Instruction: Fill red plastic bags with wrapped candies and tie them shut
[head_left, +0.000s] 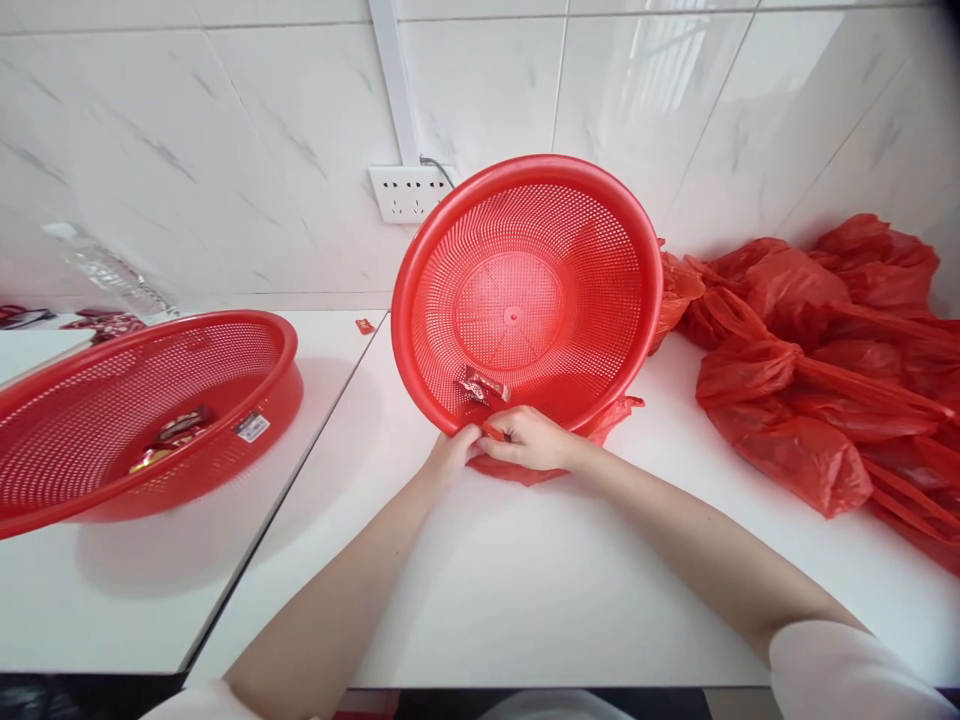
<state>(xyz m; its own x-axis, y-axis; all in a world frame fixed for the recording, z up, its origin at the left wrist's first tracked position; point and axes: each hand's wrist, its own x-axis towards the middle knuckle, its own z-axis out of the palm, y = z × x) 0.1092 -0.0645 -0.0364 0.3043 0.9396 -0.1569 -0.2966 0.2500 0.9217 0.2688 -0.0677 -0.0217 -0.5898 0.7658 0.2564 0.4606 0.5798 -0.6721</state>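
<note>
A red mesh basket stands tilted in the middle of the table, its open side facing me. Inside, near its lower rim, lie small wrapped pieces. At that rim my left hand is closed, its fingertips close together. My right hand is beside it, fingers curled round a bit of red plastic bag. More of a red bag shows under both hands and below the basket. What my left fingers pinch is too small to make out.
Another red basket with wrapped pieces inside stands at the left. Red plastic bags are heaped at the right. A clear bottle lies at the back left, and a socket panel is on the wall.
</note>
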